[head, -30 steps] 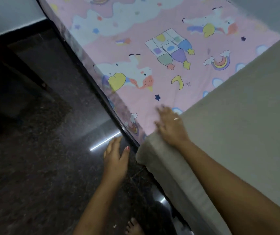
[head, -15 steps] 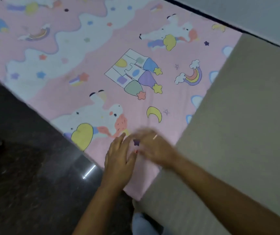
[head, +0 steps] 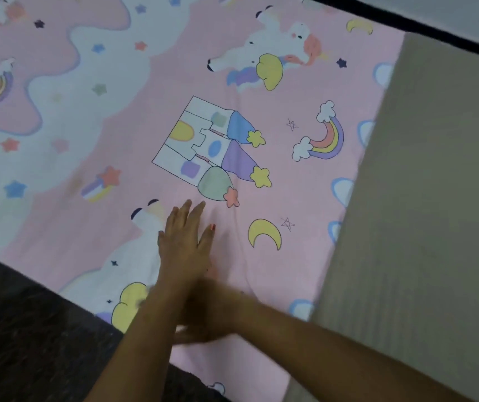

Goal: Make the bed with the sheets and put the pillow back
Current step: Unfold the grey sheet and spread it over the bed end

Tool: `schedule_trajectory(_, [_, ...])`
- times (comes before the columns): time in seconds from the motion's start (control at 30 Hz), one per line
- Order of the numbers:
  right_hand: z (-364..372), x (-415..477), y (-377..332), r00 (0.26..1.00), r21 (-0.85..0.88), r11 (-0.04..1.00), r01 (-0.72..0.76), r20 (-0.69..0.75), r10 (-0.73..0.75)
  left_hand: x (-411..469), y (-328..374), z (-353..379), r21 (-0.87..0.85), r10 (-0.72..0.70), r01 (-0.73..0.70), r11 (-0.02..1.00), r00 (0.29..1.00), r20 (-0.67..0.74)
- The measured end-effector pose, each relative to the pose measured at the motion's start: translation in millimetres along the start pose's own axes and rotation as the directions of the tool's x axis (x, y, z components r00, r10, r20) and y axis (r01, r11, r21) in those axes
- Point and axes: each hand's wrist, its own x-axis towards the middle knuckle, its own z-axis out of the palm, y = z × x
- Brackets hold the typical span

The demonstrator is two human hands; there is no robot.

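**Both hands flat on the pink sheet, beige cover waiting to the right**

She has both palms down on the pink unicorn-print sheet (head: 203, 82), near the edge of the bed closest to the dark floor (head: 29, 329). The left hand (head: 186, 242) lies open, fingers stretched toward the castle print (head: 209, 149), holding nothing. The right hand (head: 203, 314) crosses under the left forearm and is smeared with motion; it looks flat and spread, with no cloth pinched in it, though the blur keeps me from being sure.

What the next stroke turns on, I'd judge, is the faint crease (head: 241, 250) running from beside the left fingertips back toward the near edge. It lies just to the right of both hands, its length roughly along the line of the left forearm, so a sideways sweep would cross it. The left hand is the nearer one. Farther right, the beige cover (head: 421, 227) lies over that end of the bed, its edge overlapping the sheet, well apart from the hands. No pillow is in view.

Half a second ago the two hands sat side by side with fingertips almost touching. Now the left has pushed farther up the sheet and the right has drawn back beneath it. A second ago the right hand rested on the beige cover's corner and the left hung over the floor.
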Motion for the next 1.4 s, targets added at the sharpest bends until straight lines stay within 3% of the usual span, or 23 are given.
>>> schedule_trajectory(0.07, [-16.1,6.5,45.5,0.952,0.012,0.998,-0.068,-0.298,0.069,4.8,-17.4,-9.3,-0.006,-0.022,0.022,1.0,1.0,0.002])
schedule_trajectory(0.1, [-27.3,7.5,75.4,0.892,0.024,0.98,-0.197,-0.412,0.189,6.1,-28.9,-14.9,-0.011,-0.043,0.043,0.999,0.999,-0.013])
schedule_trajectory(0.2, [-56.4,-8.7,143.4,0.67,0.0,0.753,-0.658,-0.457,0.586,15.5,-66.1,-30.9,-0.022,-0.154,0.153,0.988,0.982,-0.105])
schedule_trajectory(0.27, [-45.0,10.3,137.3,0.574,-0.008,0.636,-0.772,-0.438,0.692,21.6,-94.9,-41.7,-0.024,-0.209,0.208,0.978,0.966,-0.154])
schedule_trajectory(0.3, [-30.6,28.1,116.3,0.567,-0.009,0.627,-0.779,-0.436,0.699,23.3,-108.9,-45.9,-0.001,-0.219,0.222,0.975,0.964,-0.152])
schedule_trajectory(0.37, [4.7,71.8,61.7,0.629,0.021,0.713,-0.701,-0.454,0.631,26.5,-131.8,-56.7,0.096,-0.177,0.191,0.977,0.974,-0.139])
schedule_trajectory(0.5, [31.5,150.2,-36.5,0.841,-0.09,0.906,-0.414,-0.418,0.343,21.5,-178.3,-94.4,0.202,-0.219,0.256,0.946,0.958,-0.187])
schedule_trajectory(0.57, [23.7,173.1,-45.3,0.888,-0.05,0.954,-0.297,-0.382,0.256,23.8,-201.1,-119.0,0.224,-0.215,0.266,0.938,0.95,-0.227])
schedule_trajectory(0.6, [16.5,181.4,-40.4,0.872,-0.02,0.956,-0.294,-0.415,0.259,27.4,-212.3,-131.8,0.242,-0.202,0.258,0.935,0.951,-0.234])
schedule_trajectory(0.63, [11.7,184.8,-28.8,0.813,0.017,0.933,-0.358,-0.486,0.321,32.5,-221.5,-142.1,0.259,-0.196,0.256,0.932,0.952,-0.234])
schedule_trajectory(0.7, [0.1,174.8,12.4,0.574,0.109,0.774,-0.623,-0.609,0.548,42.9,-231.6,-157.5,0.333,-0.15,0.207,0.92,0.97,-0.189])
schedule_trajectory(0.8, [-14.5,152.9,42.5,0.165,0.243,0.309,-0.92,-0.473,0.866,51.5,-233.6,-162.9,0.459,-0.019,0.063,0.886,0.995,-0.1])
schedule_trajectory(0.83, [-15.4,161.9,38.9,0.074,0.272,0.201,-0.941,-0.413,0.908,52.7,-233.6,-162.3,0.474,-0.01,0.054,0.879,0.996,-0.094])
schedule_trajectory(0.87, [-16.6,181.7,28.0,0.052,0.297,0.177,-0.938,-0.386,0.921,53.9,-233.2,-162.2,0.482,-0.017,0.052,0.875,0.997,-0.077])
schedule_trajectory(0.9, [-15.2,208.1,13.9,0.108,0.314,0.238,-0.919,-0.38,0.919,55.5,-234.0,-161.2,0.491,-0.017,0.041,0.87,0.998,-0.054])
schedule_trajectory(1.0, [-16.1,291.8,-35.0,0.492,0.294,0.62,-0.727,-0.408,0.77,66.0,-235.0,-163.1,0.521,0.001,-0.022,0.853,0.999,0.04])
schedule_trajectory(1.03, [-21.1,307.0,-42.7,0.59,0.264,0.705,-0.658,-0.401,0.701,70.3,-235.2,-167.0,0.52,-0.022,-0.014,0.854,0.998,0.063])
schedule_trajectory(1.1, [-34.0,310.3,-36.2,0.675,0.373,0.785,-0.494,-0.405,0.617,76.0,-239.8,-179.4,0.53,-0.115,0.053,0.847,0.99,0.085])
schedule_trajectory(1.17, [-48.7,289.6,-17.8,0.664,0.445,0.828,-0.341,-0.51,0.547,77.3,-245.9,-195.6,0.536,-0.225,0.142,0.832,0.97,0.091])
schedule_trajectory(1.23, [-58.1,246.4,16.6,0.52,0.393,0.826,-0.403,-0.645,0.561,80.2,-241.7,-202.5,0.501,-0.277,0.193,0.843,0.956,0.099])
schedule_trajectory(1.27, [-58.3,215.3,40.5,0.399,0.413,0.77,-0.486,-0.679,0.616,81.4,-231.9,-201.7,0.488,-0.269,0.192,0.852,0.959,0.092])
schedule_trajectory(1.33, [-54.1,141.1,82.4,0.113,0.464,0.544,-0.7,-0.68,0.725,85.1,-207.1,-193.3,0.461,-0.18,0.134,0.877,0.982,0.056])
schedule_trajectory(1.4, [-43.1,67.1,111.9,-0.093,0.445,0.217,-0.869,-0.577,0.811,93.2,-175.7,-174.9,0.412,-0.01,-0.004,0.911,0.999,0.031])
